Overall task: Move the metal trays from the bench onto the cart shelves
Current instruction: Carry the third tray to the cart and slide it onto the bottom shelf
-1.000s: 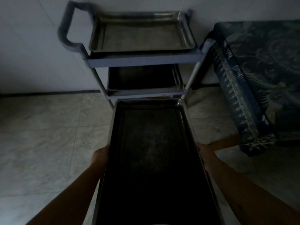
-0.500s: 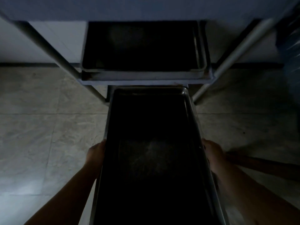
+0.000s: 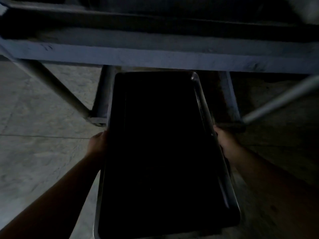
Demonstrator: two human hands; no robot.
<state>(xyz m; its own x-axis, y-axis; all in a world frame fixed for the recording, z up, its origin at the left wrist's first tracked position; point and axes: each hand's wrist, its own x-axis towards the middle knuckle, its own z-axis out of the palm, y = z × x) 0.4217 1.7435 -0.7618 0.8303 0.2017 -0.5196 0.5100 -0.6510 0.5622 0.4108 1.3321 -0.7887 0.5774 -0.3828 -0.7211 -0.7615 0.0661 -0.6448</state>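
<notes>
I hold a long dark metal tray (image 3: 164, 144) lengthwise in front of me, very close to the cart. My left hand (image 3: 97, 144) grips its left rim and my right hand (image 3: 226, 144) grips its right rim, near the middle of each long side. The tray's far end sits just below the front edge of a grey cart shelf (image 3: 155, 57) and points into the gap above the cart's bottom shelf (image 3: 229, 100). The scene is dim and the tray's inside looks black.
Slanted cart legs stand at left (image 3: 57, 88) and right (image 3: 279, 100) of the tray. Pale tiled floor (image 3: 38, 152) spreads on both sides below.
My view has dropped lower and closer to the cart. The tray has moved forward and down, from under the middle shelf toward the bottom shelf. Both hands keep their grip.
</notes>
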